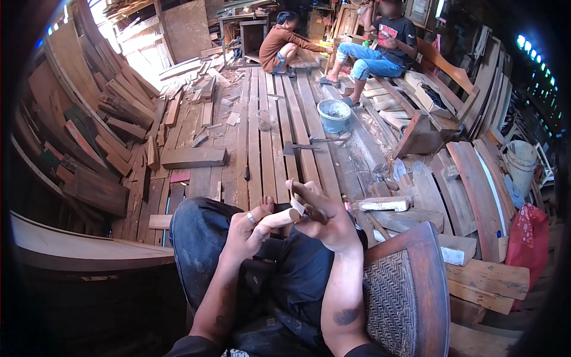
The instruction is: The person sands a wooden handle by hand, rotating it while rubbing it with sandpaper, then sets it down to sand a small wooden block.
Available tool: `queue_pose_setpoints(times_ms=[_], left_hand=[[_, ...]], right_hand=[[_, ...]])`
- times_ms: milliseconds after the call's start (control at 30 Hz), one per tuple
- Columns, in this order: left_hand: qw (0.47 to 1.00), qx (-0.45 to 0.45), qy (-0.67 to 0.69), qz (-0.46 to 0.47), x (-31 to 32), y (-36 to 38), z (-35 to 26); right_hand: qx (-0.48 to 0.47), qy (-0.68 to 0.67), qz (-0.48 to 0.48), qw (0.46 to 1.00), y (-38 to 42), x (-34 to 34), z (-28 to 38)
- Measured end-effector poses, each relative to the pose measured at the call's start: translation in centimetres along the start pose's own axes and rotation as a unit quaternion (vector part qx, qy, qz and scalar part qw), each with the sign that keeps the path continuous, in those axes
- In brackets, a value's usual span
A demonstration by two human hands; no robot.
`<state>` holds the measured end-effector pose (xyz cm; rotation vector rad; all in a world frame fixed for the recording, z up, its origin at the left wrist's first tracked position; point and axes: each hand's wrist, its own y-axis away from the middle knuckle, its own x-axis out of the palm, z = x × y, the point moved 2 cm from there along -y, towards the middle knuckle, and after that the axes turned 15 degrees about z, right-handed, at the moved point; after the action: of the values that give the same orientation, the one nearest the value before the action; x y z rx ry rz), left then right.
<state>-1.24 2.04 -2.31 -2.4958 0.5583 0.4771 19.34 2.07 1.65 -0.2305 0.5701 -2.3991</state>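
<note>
My left hand (248,229), with a ring on one finger, is wrapped around a short rounded piece of pale wood (281,218) above my lap. The wood's end points right, toward my right hand (330,223). Between the right thumb and fingers is a small thin piece (298,206), pale on the visible side; its kind is hard to make out. It lies close against the tip of the wood. The right fingertips hide part of it.
A curved wooden panel with woven infill (389,297) stands beside my right leg. Ahead on the slatted floor are a hatchet-like tool (289,149), a screwdriver-like tool (247,173) and a bucket (333,116). Two people sit farther back. Planks (193,157) lie around.
</note>
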Motion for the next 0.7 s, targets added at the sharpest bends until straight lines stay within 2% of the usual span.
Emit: queue_pose_setpoints(times_ms=[67, 100, 200, 367, 467, 600, 633, 700], left_hand=[[1.0, 0.006, -0.012, 0.011, -0.3, 0.3, 0.3], [1.0, 0.015, -0.017, 0.002, 0.0, 0.1, 0.0], [1.0, 0.016, -0.022, -0.005, 0.1, 0.0, 0.1], [1.0, 0.007, 0.014, 0.027, -0.6, 0.6, 0.6], [1.0, 0.022, 0.009, 0.018, -0.4, 0.4, 0.4], [0.998, 0.055, -0.037, -0.016, -0.6, 0.1, 0.8], [0.998, 0.057, -0.033, -0.008, -0.6, 0.1, 0.8], [0.998, 0.056, -0.023, 0.009, -0.5, 0.1, 0.5]], right_hand=[[-0.003, 0.005, 0.001, 1.0, -0.1, 0.1, 0.5], [-0.047, -0.011, 0.013, 0.999, -0.3, 0.3, 1.0], [-0.088, -0.061, 0.034, 0.994, -0.5, 0.5, 1.0], [0.036, -0.013, -0.022, 0.999, 0.2, 0.4, 0.3], [-0.087, -0.057, 0.019, 0.994, 0.1, 0.2, 0.0], [0.059, -0.028, -0.029, 0.997, 0.2, 0.3, -0.3], [0.065, -0.021, -0.029, 0.997, 0.2, 0.2, -0.1], [-0.043, -0.036, 0.006, 0.998, -0.3, 0.2, 0.6]])
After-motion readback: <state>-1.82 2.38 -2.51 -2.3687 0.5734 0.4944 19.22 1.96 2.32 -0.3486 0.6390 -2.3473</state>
